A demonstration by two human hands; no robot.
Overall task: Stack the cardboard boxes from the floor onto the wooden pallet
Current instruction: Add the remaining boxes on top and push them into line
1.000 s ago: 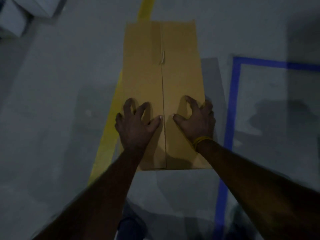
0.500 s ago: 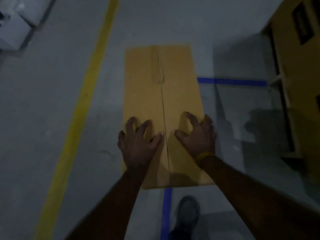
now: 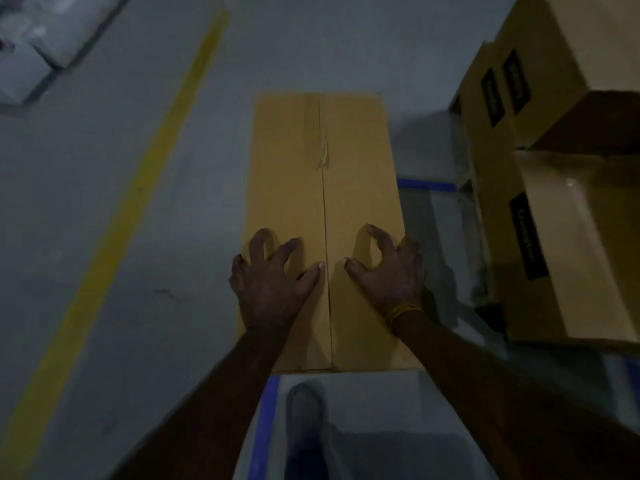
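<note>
Box carried toward the stack

Left hand (image 3: 273,282) and right hand (image 3: 388,271) clamp the cardboard box (image 3: 323,188) sides, fingers curled over its edges, steadying it; stacked boxes (image 3: 554,202) at three o'clock.

Tan-brown cardboard box (image 3: 325,216), plain, centre seam. Grey floor (image 3: 104,168) with yellow stripe (image 3: 138,188) and blue tape line (image 3: 265,420). Stacked boxes (image 3: 561,237) tan, black labels (image 3: 528,237). Yellow wristband (image 3: 403,311).

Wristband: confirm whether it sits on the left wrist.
No, the yellow wristband circles the wrist of the right hand, which grips the cardboard box.
</note>
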